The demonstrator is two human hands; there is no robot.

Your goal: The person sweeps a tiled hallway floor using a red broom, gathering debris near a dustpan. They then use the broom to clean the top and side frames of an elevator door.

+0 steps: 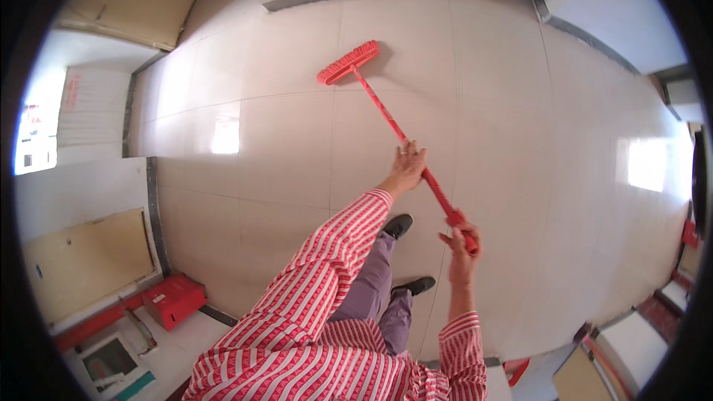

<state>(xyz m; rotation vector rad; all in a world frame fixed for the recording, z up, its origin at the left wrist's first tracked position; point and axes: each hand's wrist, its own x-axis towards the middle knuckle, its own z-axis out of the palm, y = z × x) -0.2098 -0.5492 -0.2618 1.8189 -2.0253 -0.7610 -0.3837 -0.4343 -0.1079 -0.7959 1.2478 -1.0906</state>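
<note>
A red broom [384, 111] with a patterned stick slants across the middle of the view, its bristled head on the tiled floor [278, 145] at the upper centre. My left hand [410, 166] is wrapped around the middle of the stick and wears a ring. Lower and to the right, my right hand [464, 239] grips the top end of the stick, with its thumb apart from the other fingers. Red-and-white striped sleeves cover both arms. Below the stick are my dark shoes and purple trousers.
Walls with dark skirting edge the floor, with closed tan doors [94, 256] at the left. A red box [174, 299] stands at the lower left, near a small framed opening. Steps [657, 312] lie at the lower right. Bright light reflects off the tiles.
</note>
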